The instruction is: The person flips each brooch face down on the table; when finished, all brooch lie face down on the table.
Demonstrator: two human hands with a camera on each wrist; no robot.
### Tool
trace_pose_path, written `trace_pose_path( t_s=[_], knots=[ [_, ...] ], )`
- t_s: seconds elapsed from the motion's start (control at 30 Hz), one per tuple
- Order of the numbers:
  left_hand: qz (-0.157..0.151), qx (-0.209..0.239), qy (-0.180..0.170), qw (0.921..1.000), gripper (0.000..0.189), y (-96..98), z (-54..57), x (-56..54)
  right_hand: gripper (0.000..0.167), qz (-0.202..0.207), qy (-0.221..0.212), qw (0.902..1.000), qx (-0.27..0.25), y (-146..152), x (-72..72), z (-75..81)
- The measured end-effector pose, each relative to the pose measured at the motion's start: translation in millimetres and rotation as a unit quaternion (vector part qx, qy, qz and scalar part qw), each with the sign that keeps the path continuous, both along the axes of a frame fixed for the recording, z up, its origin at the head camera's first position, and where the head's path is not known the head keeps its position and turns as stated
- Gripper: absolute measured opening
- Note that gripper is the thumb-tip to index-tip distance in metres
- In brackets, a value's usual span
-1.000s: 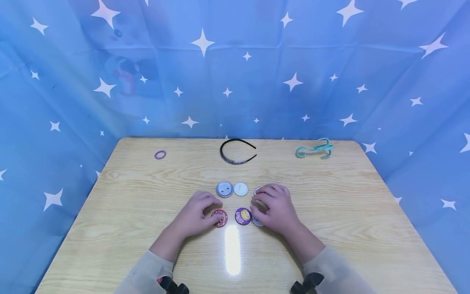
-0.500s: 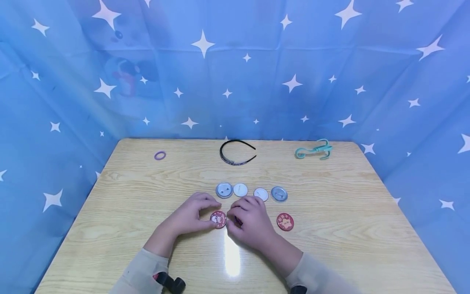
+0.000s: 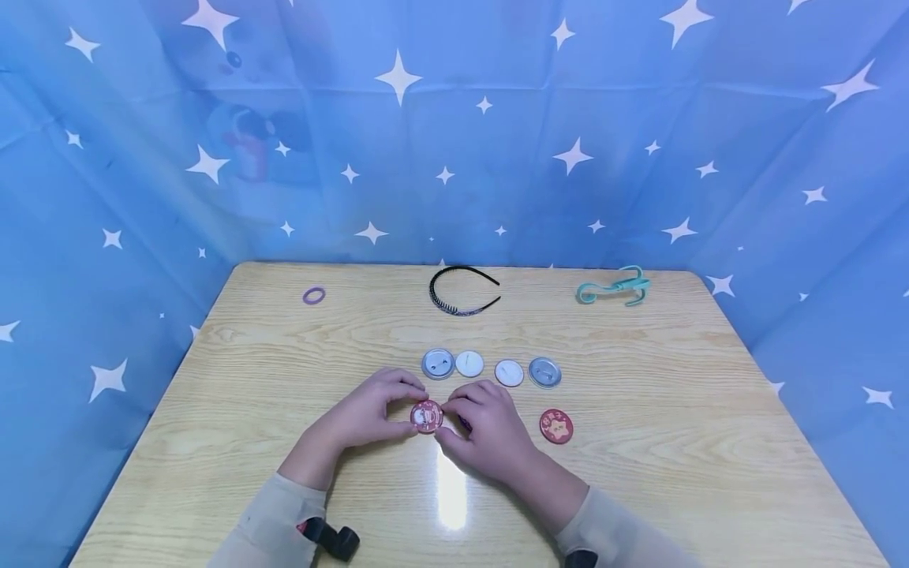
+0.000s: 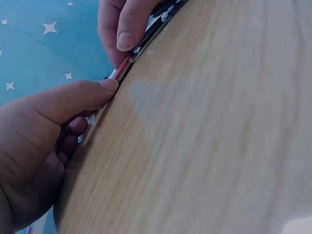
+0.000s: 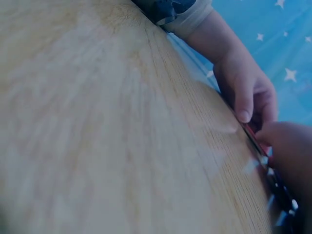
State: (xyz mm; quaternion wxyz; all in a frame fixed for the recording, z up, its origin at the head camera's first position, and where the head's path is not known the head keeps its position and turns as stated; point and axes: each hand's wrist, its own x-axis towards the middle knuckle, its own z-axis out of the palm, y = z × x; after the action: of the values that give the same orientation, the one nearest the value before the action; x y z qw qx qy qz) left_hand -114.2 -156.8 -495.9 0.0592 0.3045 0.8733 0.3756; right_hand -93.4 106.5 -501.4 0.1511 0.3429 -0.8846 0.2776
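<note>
I see the red badge (image 3: 427,416) at the tabletop (image 3: 682,465), well nearer me than the hairband (image 3: 444,307) — the head view alone shows its printed face, while the wrist views give just a thin red edge. The left hand (image 3: 369,410) holds it, thumb and fingers spread only as far as the badge. The right hand (image 3: 493,430), fingers curled, pinches its opposite edge; a purple edge (image 3: 465,424) peeks between those fingers — in the head view only. Four upturned badges (image 3: 469,364) line up nearer me than the hairband; the star badge (image 3: 556,426) lies nearer still, rightward of it.
</note>
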Motion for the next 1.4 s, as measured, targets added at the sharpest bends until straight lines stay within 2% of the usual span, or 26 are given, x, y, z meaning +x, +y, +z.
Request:
trace_pose_path(
  t_s=[0.27,0.5,0.87,1.13,1.4],
  knots=[
    [0.034,0.015,0.009,0.9993,0.043,6.2,-3.3,1.0,0.031,-0.015,-0.036,0.9992,-0.007,0,-1.5,-0.2],
    [0.057,0.025,0.007,0.9981,0.039,11.2,-4.2,2.6,0.027,-0.031,-0.070,0.9970,-0.006,0,-2.8,0.6],
    [0.057,0.037,0.006,0.9977,0.039,12.9,-1.8,3.8,0.025,-0.035,-0.086,0.9953,-0.027,0,-3.7,-0.5],
    [0.059,0.043,0.001,0.9973,0.037,12.6,0.6,4.4,0.024,-0.034,-0.081,0.9956,-0.035,0,-4.0,-0.8],
    [0.054,0.059,0.012,0.9967,0.033,12.8,-2.4,3.7,0.022,-0.031,-0.080,0.9955,-0.039,0,-3.1,0.2]
  ],
)
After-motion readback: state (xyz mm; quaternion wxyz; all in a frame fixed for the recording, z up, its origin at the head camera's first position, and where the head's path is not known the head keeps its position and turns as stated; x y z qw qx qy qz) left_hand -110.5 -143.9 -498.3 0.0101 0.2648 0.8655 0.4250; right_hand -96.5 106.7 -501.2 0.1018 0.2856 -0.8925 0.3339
